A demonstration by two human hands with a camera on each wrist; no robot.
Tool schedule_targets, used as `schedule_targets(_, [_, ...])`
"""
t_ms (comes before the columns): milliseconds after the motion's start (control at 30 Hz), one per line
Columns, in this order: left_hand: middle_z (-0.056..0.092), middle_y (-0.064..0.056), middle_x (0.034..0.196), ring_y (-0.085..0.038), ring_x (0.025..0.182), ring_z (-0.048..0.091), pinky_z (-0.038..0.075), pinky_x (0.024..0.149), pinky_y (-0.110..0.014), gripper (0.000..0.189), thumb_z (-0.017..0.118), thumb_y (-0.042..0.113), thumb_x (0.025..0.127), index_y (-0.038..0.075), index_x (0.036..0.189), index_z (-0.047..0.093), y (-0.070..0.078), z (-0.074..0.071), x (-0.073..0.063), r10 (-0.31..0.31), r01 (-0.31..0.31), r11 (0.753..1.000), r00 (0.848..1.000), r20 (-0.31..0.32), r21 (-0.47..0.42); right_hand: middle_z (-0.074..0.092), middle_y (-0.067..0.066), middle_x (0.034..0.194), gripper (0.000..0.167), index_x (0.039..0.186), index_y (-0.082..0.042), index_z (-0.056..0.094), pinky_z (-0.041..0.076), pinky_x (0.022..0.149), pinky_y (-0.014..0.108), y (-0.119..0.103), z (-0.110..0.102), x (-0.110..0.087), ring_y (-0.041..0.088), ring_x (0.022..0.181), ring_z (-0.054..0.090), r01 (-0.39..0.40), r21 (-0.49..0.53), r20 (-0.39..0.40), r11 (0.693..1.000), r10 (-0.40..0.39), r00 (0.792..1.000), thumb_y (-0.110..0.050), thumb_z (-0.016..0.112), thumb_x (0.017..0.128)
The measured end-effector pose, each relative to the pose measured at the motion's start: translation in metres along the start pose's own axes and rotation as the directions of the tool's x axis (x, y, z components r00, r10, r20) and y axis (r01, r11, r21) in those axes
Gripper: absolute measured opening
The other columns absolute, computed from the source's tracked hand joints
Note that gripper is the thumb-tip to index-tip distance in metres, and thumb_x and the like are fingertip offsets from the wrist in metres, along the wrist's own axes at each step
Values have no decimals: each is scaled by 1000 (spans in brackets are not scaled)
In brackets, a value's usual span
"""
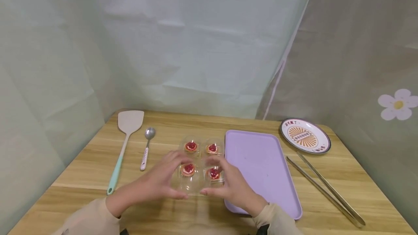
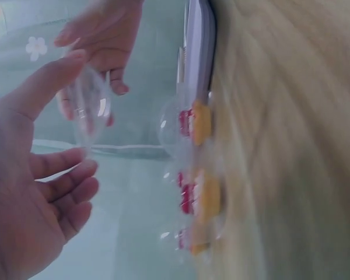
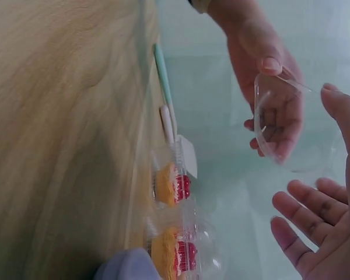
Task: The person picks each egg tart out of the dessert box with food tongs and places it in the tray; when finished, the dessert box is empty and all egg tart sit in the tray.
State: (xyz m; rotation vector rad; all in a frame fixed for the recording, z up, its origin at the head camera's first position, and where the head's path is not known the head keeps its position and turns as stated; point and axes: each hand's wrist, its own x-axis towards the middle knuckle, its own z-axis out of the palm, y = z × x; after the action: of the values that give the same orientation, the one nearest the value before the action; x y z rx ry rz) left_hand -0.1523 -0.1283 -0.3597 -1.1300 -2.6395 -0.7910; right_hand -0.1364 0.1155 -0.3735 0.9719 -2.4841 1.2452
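A clear plastic dome lid (image 3: 280,116) is held up by my left hand (image 1: 160,177), thumb on one edge and fingertips at the opposite edge in the left wrist view. My right hand (image 1: 233,182) faces it from the other side, fingers and thumb spread apart around the lid. Below the hands, several small tarts with red topping (image 1: 191,146) sit in clear plastic cups on the table, grouped two by two. In the right wrist view, a tart (image 3: 172,254) shows its yellow crust beneath a clear dome.
A purple tray (image 1: 261,166) lies just right of the tarts. Farther right are metal tongs (image 1: 326,188) and a patterned plate (image 1: 305,136). To the left lie a spoon (image 1: 145,151) and a spatula (image 1: 125,137) with a green handle. Fabric curtains (image 1: 196,46) hang around the wooden table (image 1: 81,166).
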Motion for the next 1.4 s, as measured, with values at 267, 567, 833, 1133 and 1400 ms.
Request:
schedule_targets(267, [54, 6, 116, -16, 110, 50, 50, 92, -40, 76, 86, 50, 59, 15, 120, 57, -4, -15, -11, -19, -1, 993, 986, 164, 122, 63, 2, 124, 78, 135, -11, 48, 53, 86, 27, -7, 14, -3, 13, 102, 61, -78, -184, 189, 980, 114, 975, -47, 79, 74])
schedule_targets(567, [56, 5, 113, -17, 107, 51, 47, 94, -40, 81, 81, 61, 59, 12, 118, 58, -13, -9, -27, 21, -70, 977, 971, 239, 202, 60, -2, 117, 79, 128, -12, 55, 54, 88, 25, -13, 40, -3, 11, 105, 59, 27, -482, 261, 876, 115, 958, -62, 74, 71])
schedule_targets(833, [54, 7, 110, -13, 103, 51, 46, 93, -38, 83, 78, 65, 59, 11, 118, 58, -17, -8, -35, 8, -71, 968, 968, 252, 242, 59, -4, 109, 81, 124, -9, 58, 53, 84, 22, -13, 54, -1, 8, 99, 57, 147, -584, 271, 799, 21, 962, -68, 71, 69])
schedule_targets(1133, [51, 8, 108, -12, 101, 48, 47, 90, -37, 84, 80, 62, 57, 10, 119, 59, -22, -3, -40, 0, -70, 962, 966, 259, 263, 57, -4, 105, 83, 123, -9, 60, 52, 75, 18, -13, 62, 0, 7, 93, 54, 140, -620, 291, 772, 60, 955, -69, 72, 67])
schedule_targets(1400, [53, 5, 111, -15, 104, 50, 47, 92, -38, 89, 83, 59, 53, 8, 121, 58, -23, 0, -41, 9, -88, 948, 968, 251, 304, 56, -5, 102, 84, 124, -11, 60, 51, 70, 18, -13, 62, -1, 7, 89, 54, 115, -627, 286, 771, 90, 954, -70, 73, 65])
